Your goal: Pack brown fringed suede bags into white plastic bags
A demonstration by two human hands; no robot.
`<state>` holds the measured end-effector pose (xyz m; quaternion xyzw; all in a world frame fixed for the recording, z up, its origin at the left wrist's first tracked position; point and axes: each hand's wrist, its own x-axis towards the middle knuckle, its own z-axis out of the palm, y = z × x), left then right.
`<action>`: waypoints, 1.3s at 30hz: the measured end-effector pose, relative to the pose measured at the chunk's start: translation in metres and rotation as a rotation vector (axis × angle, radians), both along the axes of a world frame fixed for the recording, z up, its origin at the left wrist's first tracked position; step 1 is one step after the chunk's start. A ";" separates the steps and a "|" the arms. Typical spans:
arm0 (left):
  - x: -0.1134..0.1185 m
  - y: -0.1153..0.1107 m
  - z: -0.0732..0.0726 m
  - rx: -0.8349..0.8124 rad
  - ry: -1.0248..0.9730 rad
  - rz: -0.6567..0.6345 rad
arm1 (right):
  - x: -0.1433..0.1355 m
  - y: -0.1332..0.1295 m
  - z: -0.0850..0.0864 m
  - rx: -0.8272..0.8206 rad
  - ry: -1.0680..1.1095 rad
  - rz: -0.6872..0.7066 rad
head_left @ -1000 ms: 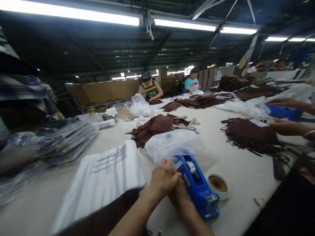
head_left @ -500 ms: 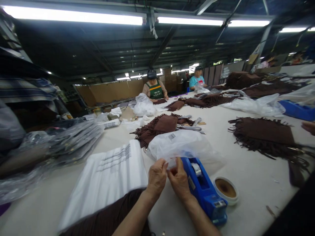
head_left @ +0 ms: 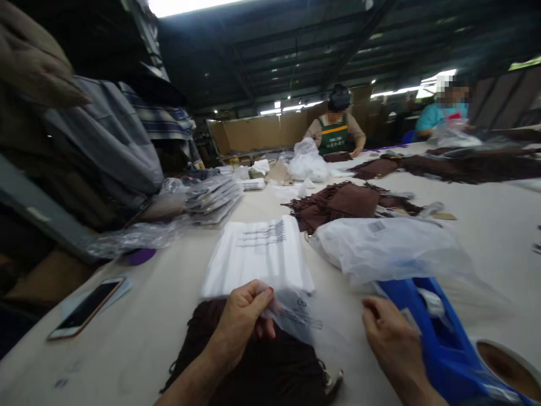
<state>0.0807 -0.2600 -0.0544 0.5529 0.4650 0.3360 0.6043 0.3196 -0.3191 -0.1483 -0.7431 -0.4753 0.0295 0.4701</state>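
My left hand pinches a clear plastic bag with small dark print on it. This bag hangs over a dark brown fringed piece lying right in front of me, a small metal fitting at its right side. My right hand is off to the right, fingers curled, beside the blue tape dispenser; whatever is in its fingers, if anything, is hidden. Beyond the brown piece lies a stack of white printed plastic bags. A filled translucent bag with a barcode label rests behind the dispenser.
Brown fringed pieces lie past the filled bag. A round tub stands right of the dispenser. At left are a phone and a pile of plastic-wrapped grey goods. Two people work across the table.
The view has turned left. My hands, close together before by the dispenser, are now apart; my left hand has moved over the brown piece with the clear bag in it.
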 end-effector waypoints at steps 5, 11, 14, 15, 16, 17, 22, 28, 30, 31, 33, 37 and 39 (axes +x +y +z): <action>-0.038 -0.014 -0.012 -0.004 0.041 -0.056 | -0.063 -0.009 0.040 -0.188 0.537 0.652; -0.073 -0.011 -0.019 0.044 0.179 0.054 | -0.123 0.049 0.066 -0.627 0.785 1.097; -0.095 -0.007 -0.032 0.113 0.433 0.158 | -0.133 0.071 0.057 -0.665 0.532 1.061; -0.102 -0.006 -0.038 0.135 0.505 0.188 | -0.136 0.076 0.053 -0.652 0.420 1.037; -0.107 -0.006 -0.044 0.159 0.565 0.217 | -0.138 0.081 0.049 -0.643 0.326 1.013; -0.111 -0.006 -0.050 0.187 0.620 0.244 | -0.141 0.084 0.046 -0.639 0.248 0.988; -0.121 -0.010 -0.070 0.454 0.923 0.280 | -0.148 0.079 0.042 -0.605 -0.104 0.828; -0.133 -0.007 -0.080 0.830 0.978 -0.021 | -0.157 0.058 0.052 -0.099 -0.641 0.882; -0.136 -0.002 -0.083 0.899 0.966 -0.100 | -0.163 0.054 0.046 0.070 -0.702 1.039; -0.138 0.002 -0.084 0.924 0.954 -0.127 | -0.166 0.053 0.040 0.096 -0.739 1.073; -0.142 0.007 -0.084 0.959 0.919 -0.163 | -0.170 0.053 0.021 0.098 -0.840 1.035; -0.164 0.000 -0.072 0.939 0.861 -0.003 | -0.170 0.053 -0.020 0.095 -0.981 0.864; -0.183 -0.024 -0.067 0.871 0.868 0.203 | -0.170 0.052 -0.029 0.091 -0.983 0.839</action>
